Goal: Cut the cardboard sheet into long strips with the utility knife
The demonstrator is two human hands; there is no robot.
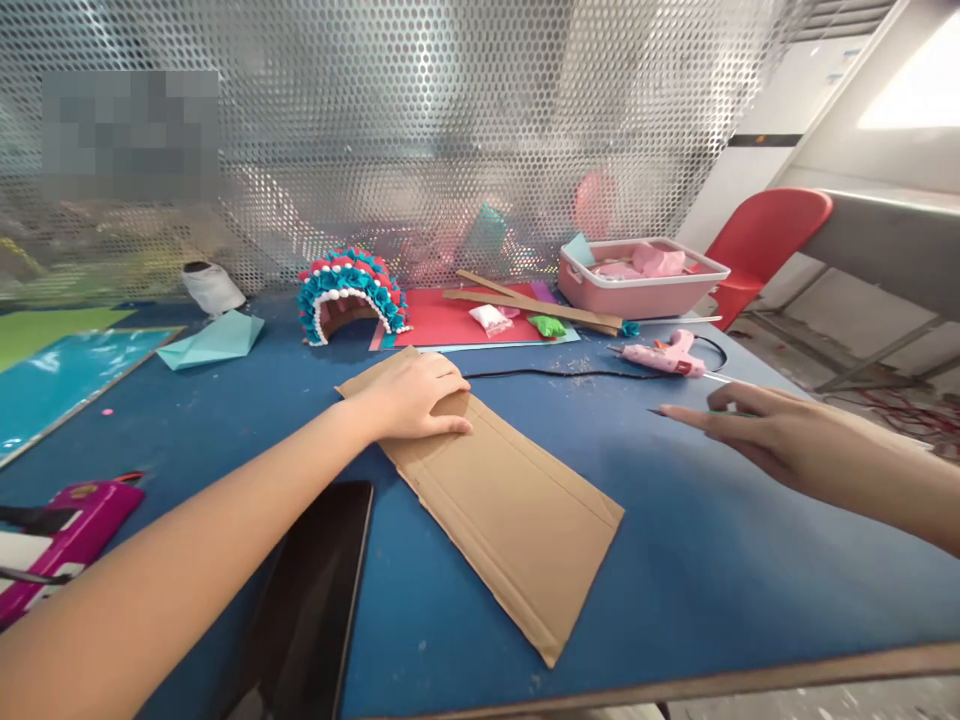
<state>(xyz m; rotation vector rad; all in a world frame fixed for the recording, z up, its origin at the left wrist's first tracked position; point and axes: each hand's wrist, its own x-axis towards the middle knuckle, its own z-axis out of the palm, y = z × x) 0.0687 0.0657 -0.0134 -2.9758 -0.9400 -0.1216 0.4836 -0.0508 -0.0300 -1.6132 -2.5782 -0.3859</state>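
Observation:
A piece of brown cardboard (517,500) lies slantwise on the blue table, with fold lines along its length. My left hand (416,395) rests palm down on its far end, thumb apart from the fingers. Off to the right, above the table, my right hand (780,430) is closed around a thin pencil (655,412). Only the dark point and a small greenish bit of it show; the fingers hide most of the shaft. That point is clear of the cardboard.
A pink glue gun (667,355) with a black cord lies beyond my right hand. Behind are a flower-covered arch (352,295), red sheets (435,315), cardboard strips (532,305) and a pink bin (637,290). A dark tablet (315,590) and magenta device (82,530) lie left.

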